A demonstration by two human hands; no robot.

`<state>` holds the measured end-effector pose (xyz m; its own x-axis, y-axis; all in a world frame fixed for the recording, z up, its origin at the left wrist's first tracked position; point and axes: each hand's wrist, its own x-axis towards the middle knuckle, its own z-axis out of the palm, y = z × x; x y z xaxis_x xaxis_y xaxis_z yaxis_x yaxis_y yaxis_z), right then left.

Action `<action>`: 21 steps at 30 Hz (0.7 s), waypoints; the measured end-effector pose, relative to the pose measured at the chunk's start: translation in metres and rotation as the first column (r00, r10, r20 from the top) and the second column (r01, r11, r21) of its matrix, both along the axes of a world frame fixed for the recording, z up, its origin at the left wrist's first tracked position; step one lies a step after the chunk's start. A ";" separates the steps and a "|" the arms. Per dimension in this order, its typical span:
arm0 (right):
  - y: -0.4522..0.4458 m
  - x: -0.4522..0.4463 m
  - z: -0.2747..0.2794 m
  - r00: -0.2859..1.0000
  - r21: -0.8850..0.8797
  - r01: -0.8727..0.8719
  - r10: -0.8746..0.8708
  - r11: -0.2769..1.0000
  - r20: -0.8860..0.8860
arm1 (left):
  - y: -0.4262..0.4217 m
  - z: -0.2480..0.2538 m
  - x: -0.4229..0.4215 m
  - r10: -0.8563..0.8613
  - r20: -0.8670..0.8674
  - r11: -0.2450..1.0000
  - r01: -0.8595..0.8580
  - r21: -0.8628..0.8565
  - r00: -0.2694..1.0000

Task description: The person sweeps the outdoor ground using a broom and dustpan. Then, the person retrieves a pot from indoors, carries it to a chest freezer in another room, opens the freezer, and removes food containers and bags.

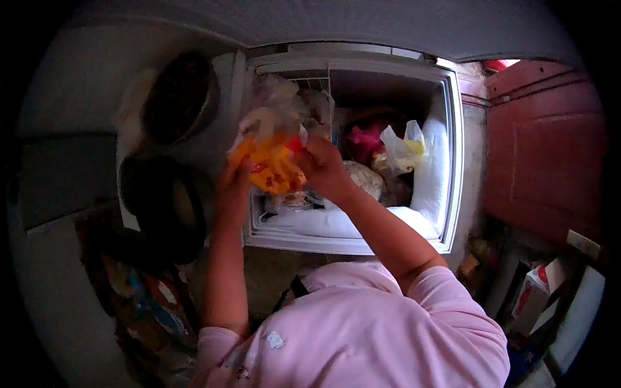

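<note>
Both my hands are on an orange plastic bag with red print, held up over the left part of an open chest freezer. My left hand grips the bag's left edge. On the right, my right hand has its fingers closed on the bag's upper side, next to a small red patch. What the bag contains cannot be made out. Behind it, clear plastic bags fill a white wire basket. A pink bag and a whitish translucent bag lie deeper in the freezer.
Thick frost coats the freezer's inner right and front walls. Dark round containers stand to the left. A reddish door panel is at the right, with a box below it. Clutter lies at the lower left.
</note>
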<state>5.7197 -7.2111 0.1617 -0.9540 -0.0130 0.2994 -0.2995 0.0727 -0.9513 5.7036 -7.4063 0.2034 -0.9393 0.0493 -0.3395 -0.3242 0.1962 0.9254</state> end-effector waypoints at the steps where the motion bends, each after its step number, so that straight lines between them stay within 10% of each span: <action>1: 0.002 -0.001 0.007 1.000 -0.002 0.010 -0.010 1.000 0.002 | 0.016 0.011 0.002 0.051 -0.007 0.994 -0.050 0.100 0.999; 4: 0.014 0.004 0.037 0.991 -0.185 0.099 -0.113 0.978 -0.067 | 0.058 0.030 0.007 0.013 0.027 0.998 -0.012 -0.056 1.000; 7: 0.040 0.005 0.052 0.967 -0.035 -0.147 0.151 0.989 0.205 | 0.092 0.055 0.007 -0.250 -0.214 0.967 0.231 -0.108 0.944; 13: 0.093 -0.011 0.028 0.984 0.012 0.175 -0.175 0.984 -0.016 | 0.133 0.058 -0.022 -0.625 -0.429 0.763 0.392 -0.515 0.652; 17: 0.141 -0.039 -0.043 0.955 0.204 0.267 -0.287 0.942 0.079 | 0.156 0.056 -0.024 -0.586 -0.544 0.792 0.283 -0.541 0.600; 19: 0.166 -0.043 -0.070 0.894 0.404 0.239 -0.363 0.883 0.265 | 0.146 0.042 -0.012 -0.372 -0.362 0.928 0.328 -0.178 0.855; 21: 0.187 -0.046 -0.096 0.839 0.520 0.123 -0.369 0.845 0.400 | 0.119 0.010 0.002 -0.448 -0.284 0.888 0.383 -0.256 0.848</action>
